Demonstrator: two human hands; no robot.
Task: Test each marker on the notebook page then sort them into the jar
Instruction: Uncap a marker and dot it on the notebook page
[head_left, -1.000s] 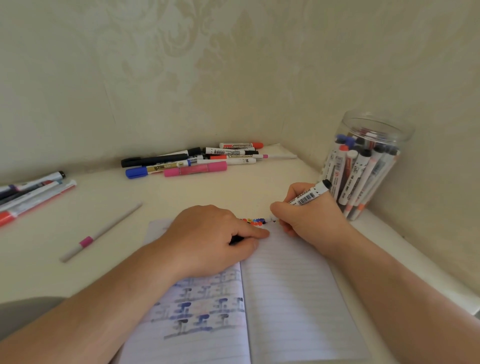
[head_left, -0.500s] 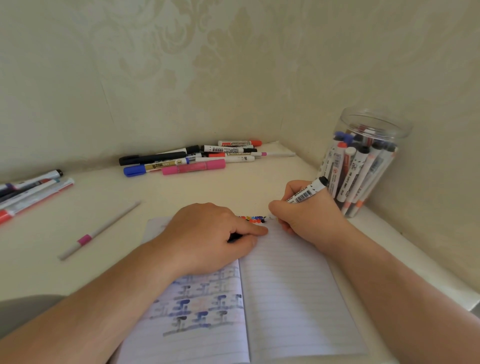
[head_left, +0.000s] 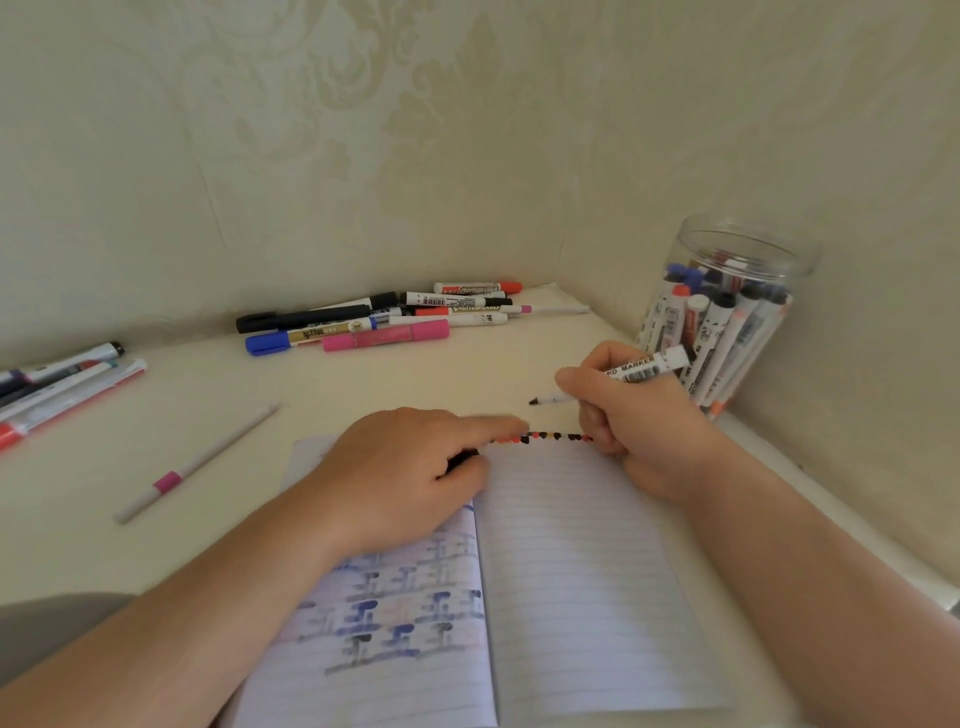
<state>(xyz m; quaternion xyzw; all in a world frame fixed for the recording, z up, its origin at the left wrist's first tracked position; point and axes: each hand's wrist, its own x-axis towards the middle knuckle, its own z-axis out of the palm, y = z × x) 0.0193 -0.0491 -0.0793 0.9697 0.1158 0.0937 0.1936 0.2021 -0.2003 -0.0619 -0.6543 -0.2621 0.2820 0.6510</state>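
Note:
An open lined notebook (head_left: 571, 571) lies in front of me, with a row of small black and red marks (head_left: 556, 437) along the top of its right page. My right hand (head_left: 639, 431) grips a white whiteboard marker (head_left: 639, 370). Its black tip points left and is lifted clear of the paper, just beyond the notebook's top edge. My left hand (head_left: 400, 478) rests on the notebook's spine, the index finger stretched toward the marks, and pinches a small black piece, apparently the cap (head_left: 462, 460). A clear plastic jar (head_left: 748, 249) holding several markers stands at the right by the wall.
A pile of several markers (head_left: 384, 317) lies against the back wall. More markers (head_left: 57, 384) sit at the left edge. A thin grey pen with a pink band (head_left: 192, 465) lies alone left of the notebook. Walls close off the back and right.
My right hand lifted the marker off the page and drew back to the right, uncovering the row of marks. My left hand stayed put on the notebook.

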